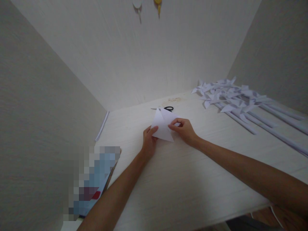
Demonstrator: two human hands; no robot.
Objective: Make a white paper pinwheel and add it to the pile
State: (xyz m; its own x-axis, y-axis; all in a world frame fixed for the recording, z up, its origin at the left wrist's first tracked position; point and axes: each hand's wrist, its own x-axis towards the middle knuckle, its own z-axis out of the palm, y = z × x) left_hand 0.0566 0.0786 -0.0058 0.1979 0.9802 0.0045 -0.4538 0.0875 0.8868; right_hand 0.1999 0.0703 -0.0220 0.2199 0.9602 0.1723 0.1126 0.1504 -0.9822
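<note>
A piece of white paper (163, 128) with cut or folded flaps is held up over the middle of the white table. My left hand (149, 139) grips its lower left edge, thumb on top and fingers underneath. My right hand (184, 130) pinches a flap at the paper's right side between thumb and fingertips. Just behind the paper lies a pair of scissors (169, 108) with black handles, partly covered by the sheet, its blade tip pointing left.
Several white paper pinwheels (223, 93) on rolled paper sticks (269, 120) lie piled at the right. One white paper stick (102, 125) rests against the left wall. A blurred flat package (101, 179) lies at the left. Two hooks (158, 6) hang on the back wall.
</note>
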